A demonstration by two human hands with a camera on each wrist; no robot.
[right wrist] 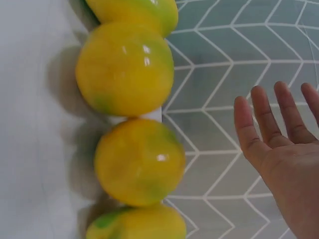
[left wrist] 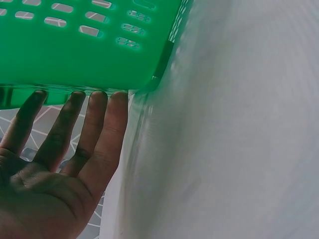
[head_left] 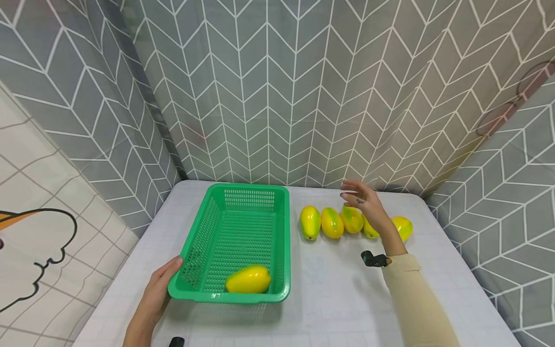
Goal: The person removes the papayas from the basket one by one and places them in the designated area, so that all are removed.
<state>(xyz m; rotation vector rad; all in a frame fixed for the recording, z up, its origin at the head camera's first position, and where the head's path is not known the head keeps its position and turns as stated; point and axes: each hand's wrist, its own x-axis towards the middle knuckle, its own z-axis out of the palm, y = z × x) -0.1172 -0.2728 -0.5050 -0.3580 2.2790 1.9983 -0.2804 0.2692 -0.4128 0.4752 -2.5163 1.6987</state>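
Observation:
A green plastic basket (head_left: 234, 297) with slotted walls lies at the left of the table, one yellow papaya-like fruit (head_left: 248, 279) inside near its front wall. My left hand (head_left: 155, 289) holds the basket at its front left corner, thumb at the rim; in the left wrist view its long fingers (left wrist: 107, 134) reach the basket's edge. To the right, several yellow-green papaya-like fruits (head_left: 332, 223) stand in a row. Over that row hovers my right hand (head_left: 363, 198), fingers spread and holding nothing. The right wrist view shows its palm beside the round fruits (right wrist: 139, 162).
A white cloth (head_left: 329, 299) covers the table. Grey curtains (head_left: 269, 96) with a white zigzag pattern hang behind and at the sides. A black wrist camera (head_left: 374, 259) sits at the right wrist. Part of the row is hidden behind the right forearm.

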